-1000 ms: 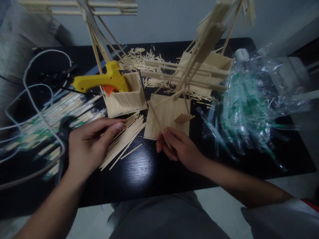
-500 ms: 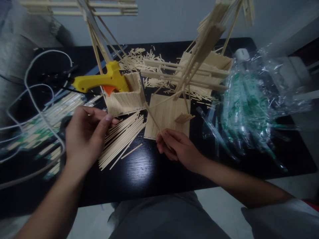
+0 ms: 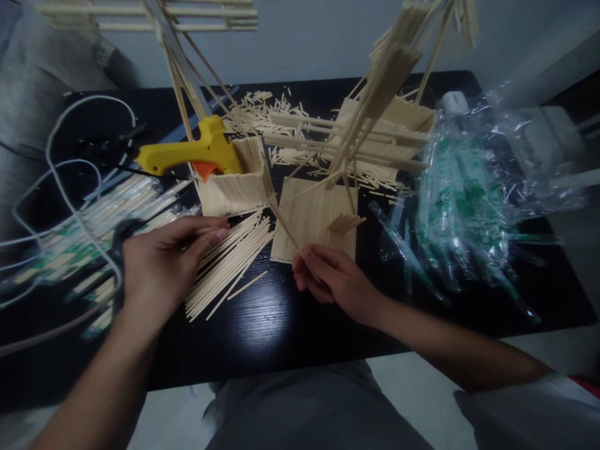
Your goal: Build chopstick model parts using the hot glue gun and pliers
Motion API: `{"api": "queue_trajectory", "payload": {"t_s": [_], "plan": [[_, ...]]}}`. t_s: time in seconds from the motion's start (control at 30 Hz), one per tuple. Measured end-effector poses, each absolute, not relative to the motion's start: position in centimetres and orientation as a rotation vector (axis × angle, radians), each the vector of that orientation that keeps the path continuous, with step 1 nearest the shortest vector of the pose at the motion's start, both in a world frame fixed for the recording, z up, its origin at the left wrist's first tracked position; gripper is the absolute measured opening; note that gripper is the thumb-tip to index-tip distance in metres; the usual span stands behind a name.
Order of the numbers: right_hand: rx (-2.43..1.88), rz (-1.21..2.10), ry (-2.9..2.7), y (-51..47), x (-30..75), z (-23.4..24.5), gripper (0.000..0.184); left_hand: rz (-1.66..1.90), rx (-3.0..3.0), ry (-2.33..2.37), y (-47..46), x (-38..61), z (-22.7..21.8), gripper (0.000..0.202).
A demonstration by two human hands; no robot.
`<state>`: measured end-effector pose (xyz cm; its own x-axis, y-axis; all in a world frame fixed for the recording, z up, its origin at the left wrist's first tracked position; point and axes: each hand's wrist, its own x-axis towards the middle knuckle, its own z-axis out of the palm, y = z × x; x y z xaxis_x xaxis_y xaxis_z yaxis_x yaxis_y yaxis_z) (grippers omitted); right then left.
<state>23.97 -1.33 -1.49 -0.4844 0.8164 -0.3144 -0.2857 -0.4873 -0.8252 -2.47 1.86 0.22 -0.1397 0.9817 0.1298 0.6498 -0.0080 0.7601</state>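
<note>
Left hand (image 3: 162,265) dropped back onto loose sticks (image 3: 229,262), grasp unclear; right hand (image 3: 335,281) pinches single stick (image 3: 284,222). Just beyond grip: panel (image 3: 319,212) finished, loose sticks unglued.

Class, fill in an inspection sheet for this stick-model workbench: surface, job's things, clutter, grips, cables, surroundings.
Surface: glossy black table, crowded towards the back.
Job's things: single thin wooden stick; loose pile of thin wooden sticks.
Clutter: flat square panel of glued sticks, yellow glue gun, open-topped stick box, short stick offcuts, clear green-printed plastic wrappers.
Grips: right hand pinches the single stick; left hand has fingertips on the pile, grip unclear.
Cables: white cable looped at the left.
Surroundings: tall stick frame rising behind; grey wall.
</note>
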Motion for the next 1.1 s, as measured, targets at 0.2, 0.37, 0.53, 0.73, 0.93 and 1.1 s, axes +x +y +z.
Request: {"api": "queue_trajectory", "payload": {"t_s": [0.2,0.37,0.53,0.73,0.93,1.1], "plan": [[-0.962,2.021,-0.954,-1.4,24.0,-1.8,0.034,1.006,1.701,1.828,1.8,-2.7,0.1,0.021],[-0.965,2.017,-0.955,-1.4,23.9,-1.7,0.033,1.001,1.758,1.826,1.8,-3.0,-0.3,0.024],[-0.968,2.019,-0.959,-1.3,24.0,-1.5,0.034,0.995,1.882,1.828,1.6,-2.7,0.2,0.027],[-0.964,2.022,-0.968,-1.4,24.0,-1.6,0.034,0.971,1.930,1.729,1.1,-2.2,0.9,0.046],[-0.974,2.022,-0.958,-1.3,23.9,-1.6,0.035,1.013,1.767,1.658,1.3,-2.3,0.1,0.019],[-0.970,2.024,-0.944,-1.3,24.0,-1.5,0.035,1.016,1.734,1.636,1.4,-2.0,0.0,0.018]]}}
